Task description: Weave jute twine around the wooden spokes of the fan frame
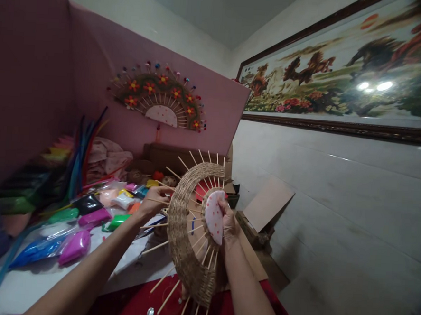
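Note:
A half-round woven fan [178, 222] of twisted straw-coloured cord on thin wooden sticks is held up, its sticks jutting out past the woven band. My right hand [229, 220] grips the fan's white half-disc [214, 217] with red dots, thumb on the front face. At the band's outer left edge, my left hand [156, 199] has its fingers closed around a protruding stick; the fingertips are partly hidden. Between band and half-disc the sticks show bare.
A finished-looking fan [162, 95] with red flowers hangs on a pink panel [214, 91]. Bagged coloured clay [76, 247] and pipe cleaners [86, 145] lie to the left on a white surface [118, 270]. Cardboard [268, 204] leans at the right; a framed horse picture [325, 79] hangs above.

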A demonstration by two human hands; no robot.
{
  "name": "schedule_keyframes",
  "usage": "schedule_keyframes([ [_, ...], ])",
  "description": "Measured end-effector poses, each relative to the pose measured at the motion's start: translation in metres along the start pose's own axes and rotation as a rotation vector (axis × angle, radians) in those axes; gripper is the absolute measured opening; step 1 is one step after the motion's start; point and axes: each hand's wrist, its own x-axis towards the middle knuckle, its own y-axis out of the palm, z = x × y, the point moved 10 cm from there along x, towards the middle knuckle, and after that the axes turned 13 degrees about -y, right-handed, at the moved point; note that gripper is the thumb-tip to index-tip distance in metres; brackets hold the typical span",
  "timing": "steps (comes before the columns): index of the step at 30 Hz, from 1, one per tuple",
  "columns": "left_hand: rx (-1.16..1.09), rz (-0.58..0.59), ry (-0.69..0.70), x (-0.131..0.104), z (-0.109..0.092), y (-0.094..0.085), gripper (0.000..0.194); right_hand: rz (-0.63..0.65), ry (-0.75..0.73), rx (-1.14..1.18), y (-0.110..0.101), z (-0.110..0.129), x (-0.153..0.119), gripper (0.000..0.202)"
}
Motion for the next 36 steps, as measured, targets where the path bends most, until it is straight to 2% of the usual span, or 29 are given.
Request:
schedule_keyframes([
  [3, -0.115, -0.042, 0.076, -0.009, -0.023, -0.013, 0.034, 0.052, 0.001, -0.032, 0.004, -0.005, -0.003, 0.012],
  [6, -0.23, 0.061, 0.057, -0.015, -0.032, -0.006, 0.037, 0.102, 0.098, -0.032, 0.01, -0.018, -0.01, 0.017],
  [11, -0.221, 0.183, 0.014, -0.021, -0.031, 0.009, 0.027, 0.121, 0.14, -0.021, 0.014, -0.024, -0.015, 0.02],
  [18, -0.238, 0.249, -0.074, -0.018, -0.023, 0.009, 0.007, 0.163, 0.118, -0.055, 0.016, -0.022, -0.015, 0.019],
  [24, -0.226, 0.355, -0.132, -0.017, -0.016, 0.01, 0.011, 0.166, 0.158, -0.07, 0.016, -0.024, -0.02, 0.021],
  [30, -0.195, 0.317, -0.164, -0.02, -0.017, 0.011, 0.006, 0.157, 0.146, -0.086, 0.013, -0.023, -0.017, 0.017],
  [36, -0.174, 0.288, -0.129, -0.02, -0.021, 0.009, 0.006, 0.165, 0.148, -0.059, 0.015, -0.023, -0.018, 0.019],
])
